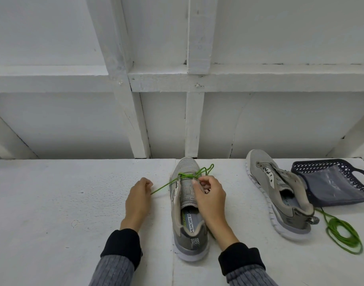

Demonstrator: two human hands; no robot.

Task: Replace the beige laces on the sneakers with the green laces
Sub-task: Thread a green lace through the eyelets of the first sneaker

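To the outside of my left hand [138, 198] the white painted worktop [63, 203] lies bare all the way along, so that side is open for a reach. A taut length of thin green lace [164, 185] runs from my left hand to the grey mesh sneaker [188, 205] standing between my hands, barring the gap there at low height. My right hand [210, 198] sits over that shoe's tongue. Beyond my right hand there is a strip of bare worktop, then a second grey sneaker [278, 195] tipped on its side. Past it, a dark blue plastic basket [333, 182] touches that shoe, and a loose coil of green lace [343, 234] lies near its heel. Ahead, the white timber-framed wall [177, 120] closes off the worktop's far edge.
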